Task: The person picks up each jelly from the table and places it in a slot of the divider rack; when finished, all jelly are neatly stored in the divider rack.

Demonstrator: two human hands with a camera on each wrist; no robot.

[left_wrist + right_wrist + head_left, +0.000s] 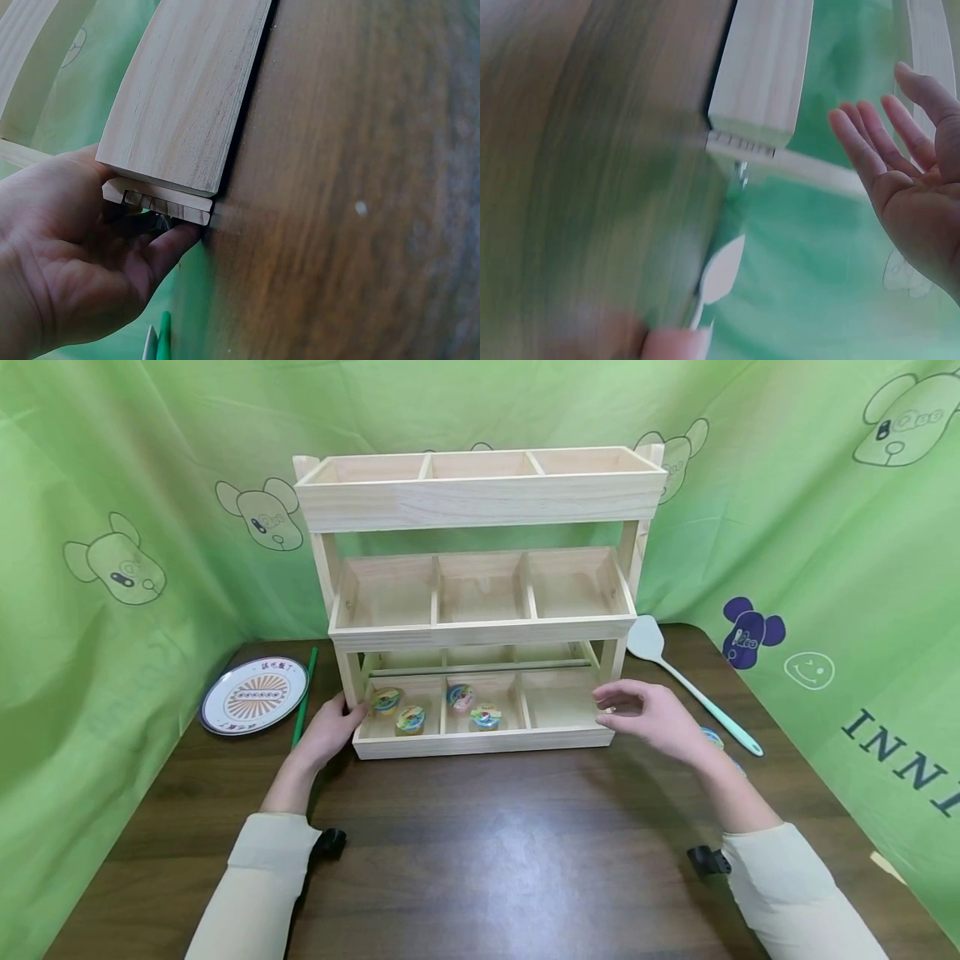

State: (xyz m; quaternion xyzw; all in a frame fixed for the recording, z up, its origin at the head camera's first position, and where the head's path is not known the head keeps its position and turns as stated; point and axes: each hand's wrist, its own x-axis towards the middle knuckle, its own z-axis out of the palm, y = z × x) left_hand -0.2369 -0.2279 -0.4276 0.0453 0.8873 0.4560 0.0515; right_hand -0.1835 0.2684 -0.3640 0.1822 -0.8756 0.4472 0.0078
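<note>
A three-tier wooden rack (480, 502) with divided trays stands at the back of the table. My left hand (327, 733) grips the left end of its bottom tray (487, 744); in the left wrist view, thumb and fingers wrap the tray's corner (169, 142). Close to the tray's right end, my right hand (651, 714) is raised with nothing in it; the right wrist view shows its fingers (855, 142) loose and apart from the wood. Small jelly cups sit in the bottom tray: two in the left compartment, one a jelly cup (410, 720), and two in the middle one.
Left of the rack lie a white patterned plate (255, 696) and a green stick (303, 702). A pale spatula (701, 693) lies to the right. Blue-lidded cups (712, 737) show partly behind my right forearm. Green cloth (135, 693) hangs around the brown table (487, 843).
</note>
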